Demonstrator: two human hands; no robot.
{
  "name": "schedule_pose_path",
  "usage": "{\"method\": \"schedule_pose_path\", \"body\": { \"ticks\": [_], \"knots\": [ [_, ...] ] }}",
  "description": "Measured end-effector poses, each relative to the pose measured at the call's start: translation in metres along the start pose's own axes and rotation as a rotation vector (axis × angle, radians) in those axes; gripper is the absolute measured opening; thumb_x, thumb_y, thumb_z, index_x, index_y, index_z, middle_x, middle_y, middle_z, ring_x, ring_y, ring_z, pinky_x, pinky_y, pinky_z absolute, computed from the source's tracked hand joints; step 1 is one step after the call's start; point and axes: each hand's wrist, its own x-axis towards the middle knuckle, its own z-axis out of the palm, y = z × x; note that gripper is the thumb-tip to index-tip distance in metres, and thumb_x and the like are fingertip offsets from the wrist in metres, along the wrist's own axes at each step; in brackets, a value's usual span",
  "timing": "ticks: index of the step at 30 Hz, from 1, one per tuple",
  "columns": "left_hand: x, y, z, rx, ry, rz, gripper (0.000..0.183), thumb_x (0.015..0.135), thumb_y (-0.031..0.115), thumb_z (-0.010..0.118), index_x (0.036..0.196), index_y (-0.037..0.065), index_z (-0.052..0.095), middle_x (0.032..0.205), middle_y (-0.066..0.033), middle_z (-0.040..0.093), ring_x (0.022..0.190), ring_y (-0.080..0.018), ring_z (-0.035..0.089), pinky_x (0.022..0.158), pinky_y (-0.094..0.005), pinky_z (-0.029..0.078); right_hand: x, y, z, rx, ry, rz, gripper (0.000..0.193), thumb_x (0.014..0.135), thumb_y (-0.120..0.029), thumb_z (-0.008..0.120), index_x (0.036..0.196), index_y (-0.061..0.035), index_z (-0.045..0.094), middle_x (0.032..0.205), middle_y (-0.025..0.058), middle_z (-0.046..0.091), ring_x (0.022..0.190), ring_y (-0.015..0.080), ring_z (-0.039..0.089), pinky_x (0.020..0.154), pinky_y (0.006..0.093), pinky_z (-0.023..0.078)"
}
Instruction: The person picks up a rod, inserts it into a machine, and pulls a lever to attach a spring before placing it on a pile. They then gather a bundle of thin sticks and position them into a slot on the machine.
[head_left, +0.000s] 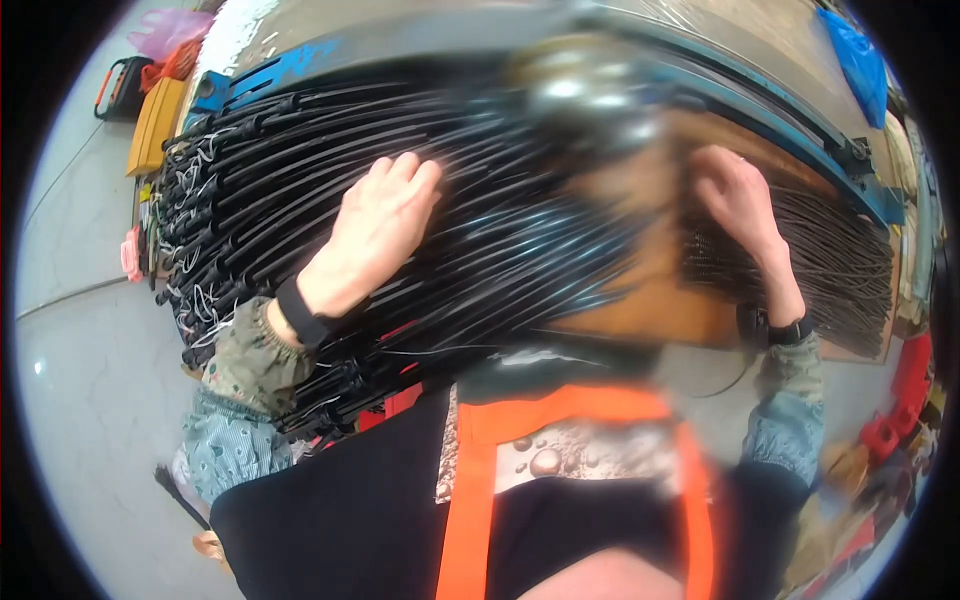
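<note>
A thick row of slim black rods (330, 150) lies fanned across the bench, with dark fittings and white cord loops at the left ends. Over the middle of these rods is my left hand (385, 215), its fingers curled under; whatever they hold is hidden. To the right, my right hand (735, 190) is closed with bent fingers, above a pile of thin dark brown rods (830, 260). I cannot make out what is in it. Brown board (650, 300) shows between the two groups of rods.
A blurred shiny metal part (585, 90) is at the far middle. A blue metal rail (780, 100) runs along the far right. At the left are a yellow case (155, 125) and a black box (122, 88); a blue bag (855, 65) hangs at the far right.
</note>
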Motion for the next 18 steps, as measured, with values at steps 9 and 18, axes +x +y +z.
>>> {"method": "schedule_pose_path", "body": {
  "ticks": [9, 18],
  "knots": [
    [0.034, 0.021, -0.011, -0.197, -0.131, 0.112, 0.050, 0.083, 0.002, 0.055, 0.132, 0.010, 0.052, 0.086, -0.0114, 0.053, 0.076, -0.0289, 0.059, 0.063, -0.0401, 0.052, -0.005, 0.001, -0.017, 0.332, -0.161, 0.011, 0.021, 0.089, -0.020, 0.068, 0.103, -0.0044, 0.068, 0.087, 0.0131, 0.069, 0.082, 0.0234, 0.069, 0.073, 0.0332, 0.052],
    [0.112, 0.086, 0.006, -0.344, -0.135, 0.204, 0.047, 0.082, 0.004, 0.056, 0.128, 0.011, 0.054, 0.086, -0.0135, 0.057, 0.072, -0.0334, 0.063, 0.062, -0.0446, 0.053, 0.010, -0.016, -0.001, 0.324, 0.033, -0.298, 0.024, 0.086, -0.025, 0.070, 0.105, -0.0099, 0.071, 0.081, 0.0145, 0.065, 0.078, 0.0343, 0.062, 0.068, 0.0411, 0.050]
  ]
}}
